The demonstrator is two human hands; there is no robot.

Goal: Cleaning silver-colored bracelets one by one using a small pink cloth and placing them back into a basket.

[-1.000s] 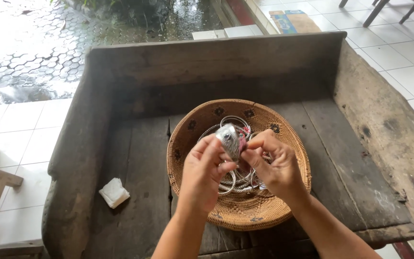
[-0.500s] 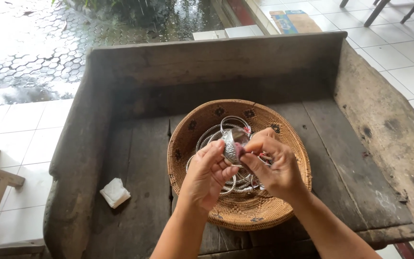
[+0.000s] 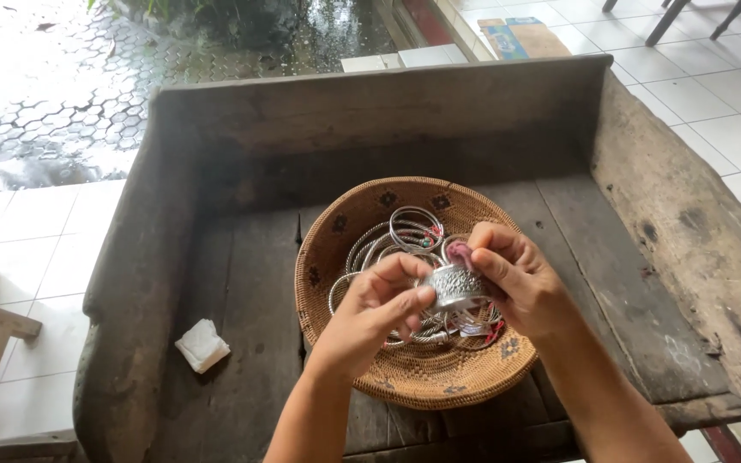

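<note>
Bangles (image 3: 413, 230) lie in the basket (image 3: 336, 231) on the bench (image 3: 242, 283), cloth (image 3: 202, 345) left.

A tiled veranda by a wet paved yard (image 3: 62, 77), with a weathered wooden bench (image 3: 370, 129).

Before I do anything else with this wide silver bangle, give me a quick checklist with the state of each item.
1. Both hands on the bangle: ok, left hand and right hand pinch it from either side.
2. Bangle held over the basket: ok.
3. Other bangles inside the basket: ok.
4. Basket fully on the wooden tray: ok.
5. White cloth within reach: ok, lying left of the basket.
6. Bangle surface clean: cannot tell.
</note>
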